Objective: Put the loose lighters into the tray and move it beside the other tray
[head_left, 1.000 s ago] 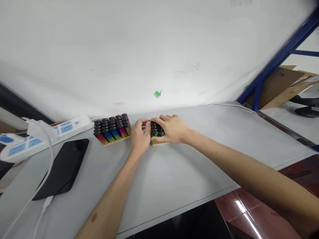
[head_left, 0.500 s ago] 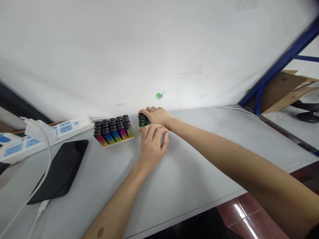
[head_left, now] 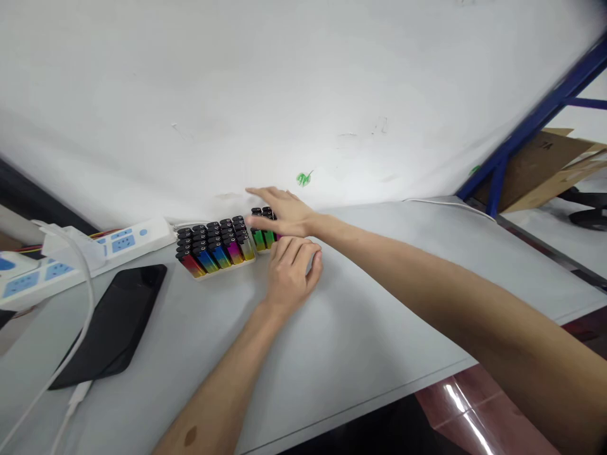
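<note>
My right hand is over the second group of lighters, its thumb and fingers spread and nothing held between them. These lighters stand upright with black tops and green bodies, and a bit of pink shows by my fingers. Just in front, my left hand is loosely bent with the thumb apart, its fingertips beside the group's right front. Part of this group is hidden behind both hands. To the left, a pale tray holds rows of lighters in red, blue, pink and yellowish colours, close to the second group.
A black phone lies on the grey table at the left, with a white cable across it. Behind it runs a white power strip. The white wall rises at the back. Cardboard stands beyond a blue frame.
My right hand has lifted off the second group and opened, moving slightly left, so more of those lighters show. My left hand has barely moved.
</note>
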{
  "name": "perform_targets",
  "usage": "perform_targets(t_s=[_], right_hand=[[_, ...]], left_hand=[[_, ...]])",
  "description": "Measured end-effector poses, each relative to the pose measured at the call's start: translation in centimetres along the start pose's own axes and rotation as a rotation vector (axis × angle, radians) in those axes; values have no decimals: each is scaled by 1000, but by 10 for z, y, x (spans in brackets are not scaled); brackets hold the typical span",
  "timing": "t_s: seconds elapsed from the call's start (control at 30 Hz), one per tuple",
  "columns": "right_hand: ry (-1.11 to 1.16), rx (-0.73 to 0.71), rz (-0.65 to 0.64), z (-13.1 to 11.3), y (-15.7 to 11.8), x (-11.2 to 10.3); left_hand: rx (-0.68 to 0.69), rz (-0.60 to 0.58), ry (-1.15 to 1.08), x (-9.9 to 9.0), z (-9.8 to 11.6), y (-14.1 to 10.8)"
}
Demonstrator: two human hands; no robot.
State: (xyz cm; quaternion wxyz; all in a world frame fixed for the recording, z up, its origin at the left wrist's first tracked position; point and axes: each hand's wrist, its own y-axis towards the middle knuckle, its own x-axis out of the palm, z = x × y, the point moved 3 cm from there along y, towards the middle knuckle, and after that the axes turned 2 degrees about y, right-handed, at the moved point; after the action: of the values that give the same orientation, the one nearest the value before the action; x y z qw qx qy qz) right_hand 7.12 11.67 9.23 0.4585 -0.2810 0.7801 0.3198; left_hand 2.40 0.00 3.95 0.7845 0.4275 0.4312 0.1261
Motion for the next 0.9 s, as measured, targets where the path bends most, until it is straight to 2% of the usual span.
perform_targets(t_s=[0.1,0.17,0.3,0.4,0.47,0.53,0.67,0.9], right_hand=[[147,37,214,18,-22,-16],[261,155,319,41,-46,-18],[617,433,467,86,-106,-2],[654,519,532,96,-143,9],[550,557,517,92,-158,11],[448,567,449,85,-163,12],[282,484,328,78,-159,13],[230,460,329,82,-155,17]], left_hand=[[-14,-15,-35,1,-4,1],[-24,-66,-73,5,-5,1],[-41,-255,-123,17,-8,-3],[-66,-406,-64,24,-12,-8],[-78,-487,-10,26,-15,-11],[-85,-539,10,27,-16,-12],[-107,-575,7,27,-16,-13],[-123,-607,26,26,-15,-11]])
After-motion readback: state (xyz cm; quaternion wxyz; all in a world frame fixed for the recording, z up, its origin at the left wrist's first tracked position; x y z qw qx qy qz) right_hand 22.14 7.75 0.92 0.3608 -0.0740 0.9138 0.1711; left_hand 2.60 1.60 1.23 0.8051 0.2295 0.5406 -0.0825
